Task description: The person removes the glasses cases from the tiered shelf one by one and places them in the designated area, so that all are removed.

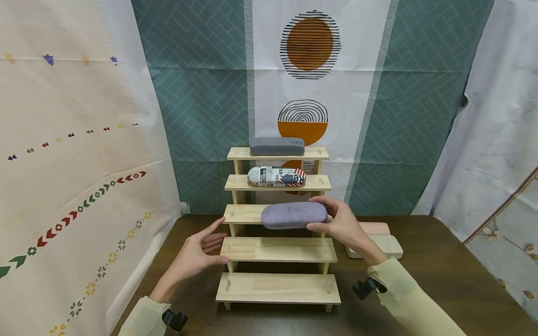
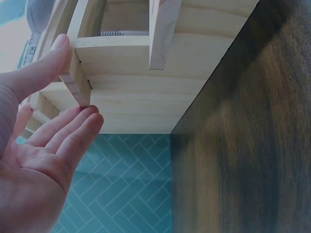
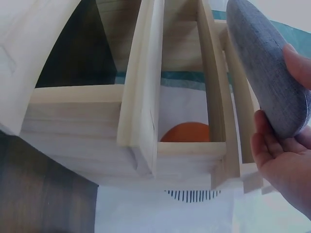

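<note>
Spanning the purple case (image 1: 292, 216), right fingers (image 3: 267, 131) grip it.

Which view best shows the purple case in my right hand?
The head view: it shows nearly all of the purple case, with your right hand gripping one end. The right wrist view is closer, but the frame crops it. In the left wrist view, a rounded grey shape upper left may be it.
</note>
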### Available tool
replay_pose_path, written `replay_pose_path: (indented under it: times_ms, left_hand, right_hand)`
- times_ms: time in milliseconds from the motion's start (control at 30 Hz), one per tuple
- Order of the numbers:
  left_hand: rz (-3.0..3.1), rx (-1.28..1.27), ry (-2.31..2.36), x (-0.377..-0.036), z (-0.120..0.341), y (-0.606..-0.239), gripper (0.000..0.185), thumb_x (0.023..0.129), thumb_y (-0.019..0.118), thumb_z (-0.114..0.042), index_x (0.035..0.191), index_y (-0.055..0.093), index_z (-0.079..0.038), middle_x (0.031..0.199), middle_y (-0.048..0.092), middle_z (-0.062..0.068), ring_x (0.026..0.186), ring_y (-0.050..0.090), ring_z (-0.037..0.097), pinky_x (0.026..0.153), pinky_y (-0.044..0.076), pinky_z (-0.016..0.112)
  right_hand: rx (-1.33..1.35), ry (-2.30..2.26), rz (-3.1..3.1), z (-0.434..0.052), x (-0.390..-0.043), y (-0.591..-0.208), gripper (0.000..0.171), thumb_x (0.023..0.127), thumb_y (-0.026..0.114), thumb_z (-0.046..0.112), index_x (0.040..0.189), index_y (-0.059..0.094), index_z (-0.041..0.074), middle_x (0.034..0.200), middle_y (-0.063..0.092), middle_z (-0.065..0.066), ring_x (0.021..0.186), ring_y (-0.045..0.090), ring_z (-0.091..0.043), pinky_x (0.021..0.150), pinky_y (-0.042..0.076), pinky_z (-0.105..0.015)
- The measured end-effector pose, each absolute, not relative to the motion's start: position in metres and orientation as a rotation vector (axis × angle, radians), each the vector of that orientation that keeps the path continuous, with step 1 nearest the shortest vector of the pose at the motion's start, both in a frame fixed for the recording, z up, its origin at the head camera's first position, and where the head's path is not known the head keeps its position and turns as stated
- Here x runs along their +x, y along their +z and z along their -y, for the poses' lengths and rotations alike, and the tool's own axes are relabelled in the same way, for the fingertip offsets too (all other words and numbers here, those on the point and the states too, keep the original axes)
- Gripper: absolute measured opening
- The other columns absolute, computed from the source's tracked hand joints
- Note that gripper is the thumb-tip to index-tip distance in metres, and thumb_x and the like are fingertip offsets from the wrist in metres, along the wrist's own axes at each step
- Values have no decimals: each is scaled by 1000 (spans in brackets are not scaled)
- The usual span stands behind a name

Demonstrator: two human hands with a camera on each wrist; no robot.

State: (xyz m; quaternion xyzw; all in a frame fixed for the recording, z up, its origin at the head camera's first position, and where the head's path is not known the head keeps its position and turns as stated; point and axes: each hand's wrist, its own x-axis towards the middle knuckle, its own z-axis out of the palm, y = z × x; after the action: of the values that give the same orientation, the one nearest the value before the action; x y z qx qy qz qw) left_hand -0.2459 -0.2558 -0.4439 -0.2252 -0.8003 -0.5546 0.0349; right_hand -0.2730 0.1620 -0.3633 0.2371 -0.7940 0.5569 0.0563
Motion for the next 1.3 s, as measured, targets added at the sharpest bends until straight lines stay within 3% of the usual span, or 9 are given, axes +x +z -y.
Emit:
replay_pose_path:
  times_ms: [167, 433, 633, 867, 1067, 1300]
  left_hand:
    - [2458, -688, -1703, -245, 256, -444, 106, 76, 96, -5, 165, 40, -22, 142, 62, 25, 130, 60, 42, 104, 51, 57]
    - [2465, -683, -1686, -246, 255, -443, 106, 76, 96, -4, 164, 41, -23, 140, 62, 26, 130, 61, 42, 103, 53, 53]
    - [2466, -683, -1687, -246, 255, -443, 106, 75, 96, -4, 164, 41, -23, 140, 62, 25, 130, 61, 41, 103, 55, 48]
    - [2466, -688, -1683, -246, 255, -443, 105, 76, 96, -5, 164, 41, -22, 140, 63, 25, 130, 61, 42, 103, 52, 53]
    - [2465, -694, -1675, -246, 255, -444, 105, 76, 96, -6, 165, 40, -21, 140, 63, 25, 129, 61, 42, 103, 51, 57]
    - [2473, -666, -1684, -246, 255, -444, 107, 75, 97, -6, 165, 41, -22, 139, 64, 23, 129, 62, 40, 102, 53, 53]
  right_hand:
    - [728, 1699, 2381, -170, -266, -365, 64, 83, 90, 4, 141, 63, 2, 129, 66, -18, 105, 66, -26, 83, 59, -28]
    - [761, 1713, 2347, -187, -256, -368, 63, 85, 88, 2, 141, 61, -2, 133, 63, -19, 112, 63, -25, 89, 56, -23]
    - [726, 1697, 2368, -202, -247, -373, 63, 86, 87, 2, 142, 59, -3, 133, 62, -21, 108, 63, -23, 85, 57, -23]
    - [699, 1610, 2410, -221, -236, -377, 63, 85, 89, 6, 142, 63, 4, 129, 66, -17, 103, 67, -20, 80, 58, -24]
    - [757, 1593, 2369, -241, -228, -375, 60, 84, 88, -1, 138, 62, -3, 125, 67, -20, 96, 67, -19, 77, 58, -24]
    - [738, 1555, 2367, -270, -220, -378, 60, 83, 87, -5, 139, 63, -1, 125, 69, -10, 97, 69, -16, 79, 58, -23]
